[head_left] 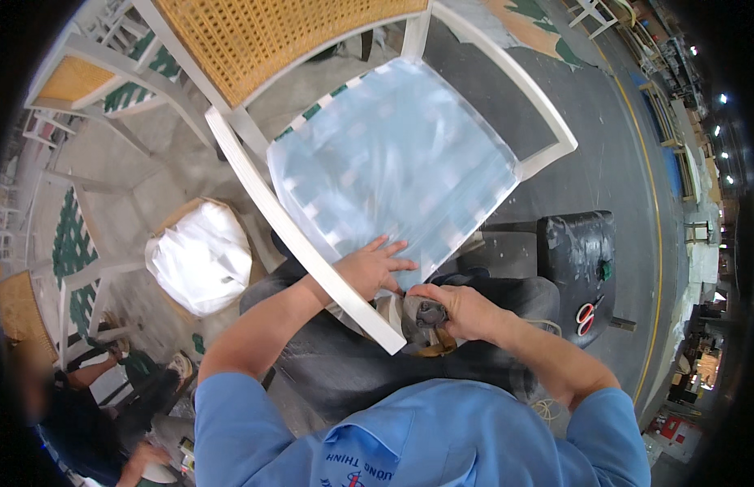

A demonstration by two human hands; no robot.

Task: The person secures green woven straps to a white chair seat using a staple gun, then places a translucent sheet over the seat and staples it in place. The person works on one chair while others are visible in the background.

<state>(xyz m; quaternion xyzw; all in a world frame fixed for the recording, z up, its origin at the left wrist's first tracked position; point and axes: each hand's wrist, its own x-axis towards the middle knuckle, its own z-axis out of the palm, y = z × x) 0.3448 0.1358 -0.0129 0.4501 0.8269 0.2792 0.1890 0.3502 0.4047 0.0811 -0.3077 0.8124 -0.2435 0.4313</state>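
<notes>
A white chair frame [304, 235] with a woven cane back [296, 40] stands tilted in front of me. Over its seat webbing lies a thin, translucent pale sheet [385, 154]. My left hand [369, 269] presses flat on the sheet's near corner, fingers spread, its wrist crossing the white armrest. Close beside it, at that same corner, my right hand [462, 310] is closed around a staple gun [430, 315] with a grey, rounded end. The tool's nose is hidden below the chair's edge.
Red-handled scissors [585, 318] lie on a black padded stool [576, 252] at right. A box [200, 258] holding white sheeting stands at left. More webbed chairs [73, 252] stand farther left, near another person [101, 422]. A pale hose [546, 326] runs by my right knee.
</notes>
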